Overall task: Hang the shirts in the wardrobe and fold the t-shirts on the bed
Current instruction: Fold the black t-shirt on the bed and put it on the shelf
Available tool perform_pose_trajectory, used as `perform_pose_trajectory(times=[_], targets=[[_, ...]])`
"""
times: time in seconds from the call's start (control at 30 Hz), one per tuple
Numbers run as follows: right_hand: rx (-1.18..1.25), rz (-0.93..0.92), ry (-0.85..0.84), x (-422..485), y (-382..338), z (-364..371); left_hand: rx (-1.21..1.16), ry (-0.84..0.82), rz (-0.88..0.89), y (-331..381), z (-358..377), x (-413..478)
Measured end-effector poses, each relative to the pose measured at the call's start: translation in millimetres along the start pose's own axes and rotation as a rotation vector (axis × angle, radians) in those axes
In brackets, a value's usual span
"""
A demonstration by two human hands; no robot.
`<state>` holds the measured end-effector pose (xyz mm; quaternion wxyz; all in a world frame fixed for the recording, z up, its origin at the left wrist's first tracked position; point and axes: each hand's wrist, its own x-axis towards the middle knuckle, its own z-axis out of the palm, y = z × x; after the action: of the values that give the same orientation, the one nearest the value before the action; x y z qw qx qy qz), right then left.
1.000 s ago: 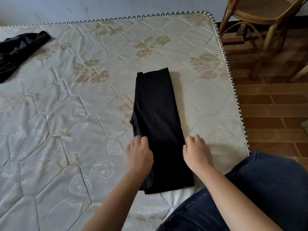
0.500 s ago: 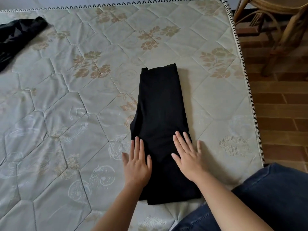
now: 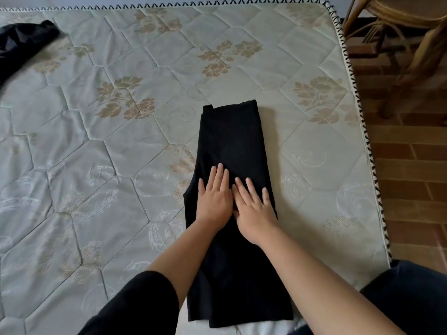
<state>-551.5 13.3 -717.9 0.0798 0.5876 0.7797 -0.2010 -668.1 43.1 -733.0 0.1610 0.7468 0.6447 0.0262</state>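
Far left, top corner of the bed (image 3: 96,165): we see a 2nd black garment (image 3: 21,37), bunched up, partly cut off by the frame edge, well apart from everything else. The bed's quilted cover w/ tan flower print fills most of the view.

Low left, our left arm comes in w/ a black sleeve (image 3: 135,305) ending above the bare forearm.

Centre: the black t-shirt (image 3: 232,136) lies on the bed, folded into a long narrow strip running away from us, nearer the bed's right edge than the left. Our left hand (image 3: 214,199) lies flat on it, palm down, fingers (image 3: 219,175) straight & close together, gripping nothing. Our right hand (image 3: 254,209) is just beside it, touching it, also flat on the fabric, fingers (image 3: 251,189) straight & a bit spread, holding nothing. Both hands sit approx. mid-strip.

At the strip's near end some white fabric (image 3: 242,330) shows from underneath; we can't tell what it is.

Right of the bed: brick-pattern floor (image 3: 411,177), and top right a wooden chair (image 3: 411,32), only legs & seat edge in view. Bottom right: our knee in dark blue jeans (image 3: 411,286), by the bed's corner.
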Motion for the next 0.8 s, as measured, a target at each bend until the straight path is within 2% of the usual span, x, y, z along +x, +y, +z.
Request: perform_pose_trajectory(times=[0.17, 0.27, 0.37, 0.8], targets=[[-0.019, 0.047, -0.013, 25.6, 12.9, 0.0, -0.044, 0.106, 0.029, -17.5, 6.0, 14.2], [-0.024, 0.031, 0.063, 45.9, 17.6, 1.7, -0.075, 0.158, 0.028, -15.5, 8.0, 14.5], [-0.017, 0.093, 0.123, 65.4, 20.4, -6.7, -0.058, 0.184, 0.028, -18.2, 11.3, 15.4], [-0.017, 0.100, 0.203, 155.5, 48.3, -47.0, -0.011, 0.178, 0.021, -21.6, 18.8, 15.4]])
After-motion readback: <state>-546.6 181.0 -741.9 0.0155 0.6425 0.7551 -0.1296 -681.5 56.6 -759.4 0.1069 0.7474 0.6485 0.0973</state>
